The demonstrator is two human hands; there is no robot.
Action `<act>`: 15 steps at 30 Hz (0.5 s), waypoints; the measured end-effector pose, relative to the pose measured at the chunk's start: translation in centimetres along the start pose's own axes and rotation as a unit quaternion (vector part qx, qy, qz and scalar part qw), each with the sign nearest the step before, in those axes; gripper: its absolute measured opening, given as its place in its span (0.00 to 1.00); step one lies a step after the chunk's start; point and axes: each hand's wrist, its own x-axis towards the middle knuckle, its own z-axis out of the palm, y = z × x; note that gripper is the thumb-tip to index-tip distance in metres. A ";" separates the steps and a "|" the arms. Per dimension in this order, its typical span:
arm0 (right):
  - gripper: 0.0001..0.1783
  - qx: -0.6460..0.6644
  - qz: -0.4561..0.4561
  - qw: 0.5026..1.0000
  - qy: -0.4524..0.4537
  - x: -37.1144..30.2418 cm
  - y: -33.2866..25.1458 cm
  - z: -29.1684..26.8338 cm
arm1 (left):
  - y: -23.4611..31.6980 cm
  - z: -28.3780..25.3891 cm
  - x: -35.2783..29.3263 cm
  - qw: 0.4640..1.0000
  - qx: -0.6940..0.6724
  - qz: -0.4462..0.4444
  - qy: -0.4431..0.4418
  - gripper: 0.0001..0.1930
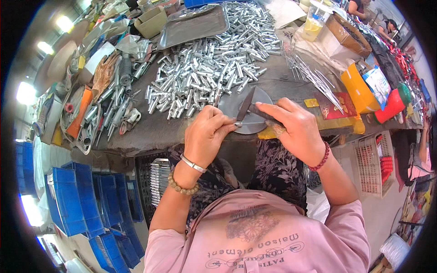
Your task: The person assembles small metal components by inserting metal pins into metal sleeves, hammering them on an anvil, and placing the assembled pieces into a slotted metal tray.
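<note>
My left hand [208, 128] is closed in a pinch on a small silvery metal piece [238, 123]. My right hand [293, 127] is closed round a dark flat tool with a pointed blade [246, 105], whose exact kind I cannot make out. The blade slants over a round grey metal disc [231, 105] and comes down close to the left fingertips. A thin bright rod seems to run between the two hands above the disc. Just beyond, a big heap of short silvery metal tubes [205, 75] covers the bench.
A metal tray [195, 28] lies on the heap. Left stand tools, a stained glove [104, 73] and an orange-handled tool [81, 111]. Thin metal rods [314, 75], a yellow container [357, 88] and a red bottle [390, 105] are right. Blue bins [68, 200] stand below left.
</note>
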 end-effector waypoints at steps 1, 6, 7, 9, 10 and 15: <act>0.30 -0.001 0.000 1.000 0.001 0.2 0.3 0.2 | 0.0 0.1 0.0 1.000 0.000 0.002 0.000 0.08; 0.13 -0.100 -0.038 0.994 0.010 -0.7 -1.3 1.1 | -0.4 0.3 -0.2 1.000 -0.023 0.006 0.013 0.09; 0.13 -0.099 -0.039 0.994 0.010 -1.1 -1.8 1.3 | -0.4 0.2 -0.3 1.000 -0.022 0.005 0.014 0.09; 0.10 -0.040 0.041 0.998 -0.021 -1.8 -2.5 1.8 | -0.4 0.0 -0.6 1.000 -0.013 0.020 0.014 0.12; 0.10 0.003 0.061 0.998 -0.029 -2.0 -2.6 1.6 | -0.3 0.0 -0.7 1.000 -0.013 0.019 0.014 0.12; 0.13 0.210 0.189 0.953 -0.113 -3.0 -2.7 2.5 | 1.3 1.4 -3.0 0.990 -0.057 0.002 0.132 0.19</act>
